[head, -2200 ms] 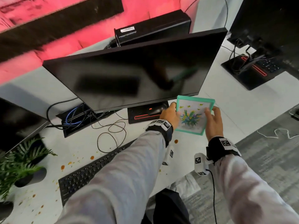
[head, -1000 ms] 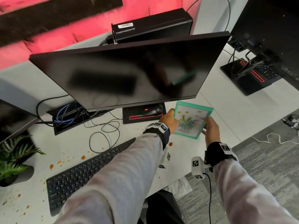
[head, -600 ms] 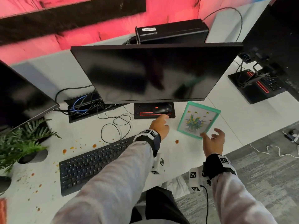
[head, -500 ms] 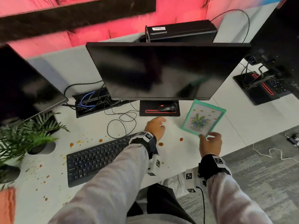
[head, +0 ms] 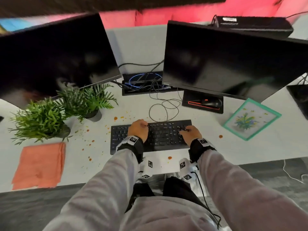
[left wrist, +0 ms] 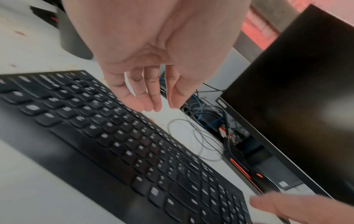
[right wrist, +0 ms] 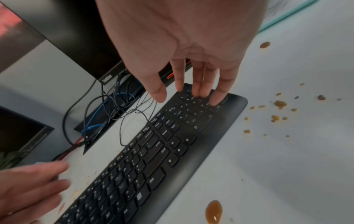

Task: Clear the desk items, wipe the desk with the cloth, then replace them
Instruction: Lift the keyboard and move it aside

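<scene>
Both hands are held over the black keyboard (head: 150, 136), and nothing is grasped by either. The left hand (head: 138, 130) is seen above the keyboard's left half with its fingers (left wrist: 151, 97) hanging straight and relaxed just over the back rows of keys; whether the keys are touched cannot be told. The right hand (head: 190, 133) is spread over the right end, its fingertips (right wrist: 215, 100) laid on or just above the number keys (contact cannot be made out for certain). The keyboard is set flat near the front edge of the white desk (head: 258, 147), between two dark monitors. A folded orange cloth (head: 39, 165) is laid at the desk's front left corner, well apart from the hands. Two potted plants (head: 65, 109) are placed behind it, under the left monitor (head: 55, 55). A green-framed picture (head: 251, 119) is laid to the right of the keyboard, below the right monitor (head: 233, 60). A mouse (head: 210, 102) is parked on that monitor's stand. Brown spills (head: 170, 157) are scattered across the desk around the keyboard.
</scene>
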